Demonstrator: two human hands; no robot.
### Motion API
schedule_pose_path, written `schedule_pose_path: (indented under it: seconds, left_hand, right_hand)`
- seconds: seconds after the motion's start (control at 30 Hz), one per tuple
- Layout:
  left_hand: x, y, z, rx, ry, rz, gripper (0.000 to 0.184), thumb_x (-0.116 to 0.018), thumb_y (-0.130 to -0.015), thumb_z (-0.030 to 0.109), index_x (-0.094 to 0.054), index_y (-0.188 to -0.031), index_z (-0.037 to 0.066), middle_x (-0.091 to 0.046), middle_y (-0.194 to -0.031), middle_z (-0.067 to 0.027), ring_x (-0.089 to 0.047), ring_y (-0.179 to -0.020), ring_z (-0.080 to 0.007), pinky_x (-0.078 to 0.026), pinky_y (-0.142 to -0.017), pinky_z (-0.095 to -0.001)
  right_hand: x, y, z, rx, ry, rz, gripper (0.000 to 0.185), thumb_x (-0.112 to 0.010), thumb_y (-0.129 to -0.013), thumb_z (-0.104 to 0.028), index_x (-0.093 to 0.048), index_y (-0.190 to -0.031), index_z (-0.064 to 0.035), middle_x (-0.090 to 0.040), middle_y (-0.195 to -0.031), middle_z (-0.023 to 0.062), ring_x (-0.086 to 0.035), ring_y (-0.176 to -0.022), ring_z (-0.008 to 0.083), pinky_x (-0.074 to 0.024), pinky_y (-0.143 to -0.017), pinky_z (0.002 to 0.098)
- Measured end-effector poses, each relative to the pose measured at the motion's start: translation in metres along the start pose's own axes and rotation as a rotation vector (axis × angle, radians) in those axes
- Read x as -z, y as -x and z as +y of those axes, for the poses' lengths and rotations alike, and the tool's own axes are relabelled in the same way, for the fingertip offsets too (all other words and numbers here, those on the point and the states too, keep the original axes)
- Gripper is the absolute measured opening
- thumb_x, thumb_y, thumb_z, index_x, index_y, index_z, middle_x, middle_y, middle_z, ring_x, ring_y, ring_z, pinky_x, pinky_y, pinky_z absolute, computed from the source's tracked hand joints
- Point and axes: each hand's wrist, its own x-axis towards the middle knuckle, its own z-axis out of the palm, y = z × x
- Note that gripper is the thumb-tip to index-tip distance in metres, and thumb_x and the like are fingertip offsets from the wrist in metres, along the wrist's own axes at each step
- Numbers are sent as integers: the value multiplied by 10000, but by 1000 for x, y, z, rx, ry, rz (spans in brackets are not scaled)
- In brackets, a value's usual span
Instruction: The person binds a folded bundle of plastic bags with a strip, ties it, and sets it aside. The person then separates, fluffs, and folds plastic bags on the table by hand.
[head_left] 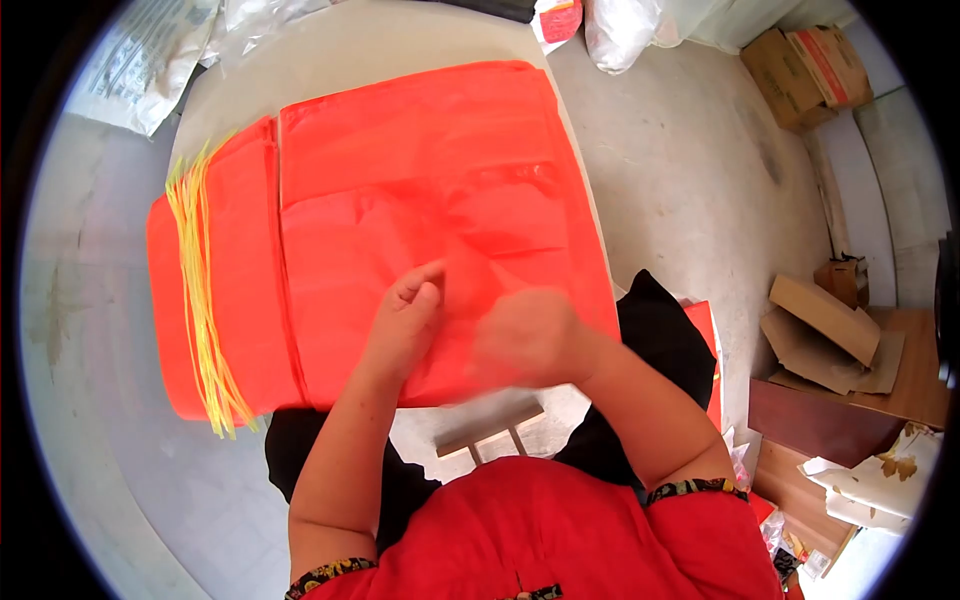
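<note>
Lying flat under left hand [405, 315] and right hand [530, 335]: a wide, nearly square pile of thin, softly creased red sheets [400, 130]. Left of the hands, a second, narrower red pile [245, 220], long axis running away from the body, topped lengthwise by one bundle of slender yellow cords [198, 290], too crowded to count. With left fingers loosely curled, right ones motion-blurred and seemingly bunched, cannot tell whether either grips a sheet.

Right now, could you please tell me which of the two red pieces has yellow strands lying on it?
The narrower red piece at left: yellow strands lie on it, while the wider red piece has none.
</note>
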Motion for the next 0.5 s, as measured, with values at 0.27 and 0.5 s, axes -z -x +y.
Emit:
schedule_pose_path:
  seconds: [0.27, 0.5]
  left_hand:
    - [-30, 0, 28, -63, -76, -257, 861, -437, -1021, 664, -348, -1581, 15, -231, -1697, -141, -215, -1569, -284, -260, -1235, -441]
    - [-22, 14, 42, -101, -497, -281, 682, -587, -1014, 495, -501, -1493, 18, -349, -1654, -148, -293, -1548, -303, -257, -1239, -450]
  right_hand:
    - [-29, 7, 22, -351, 139, -283, 125, -712, -801, -123, -657, -889, -53, -631, -966, 82, -606, -977, 288, -532, -829, 392]
    - [-1, -4, 46, -606, 275, -103, 273, -719, -845, -99, -672, -1101, -18, -625, -1197, 142, -580, -1155, 339, -507, -979, 428]
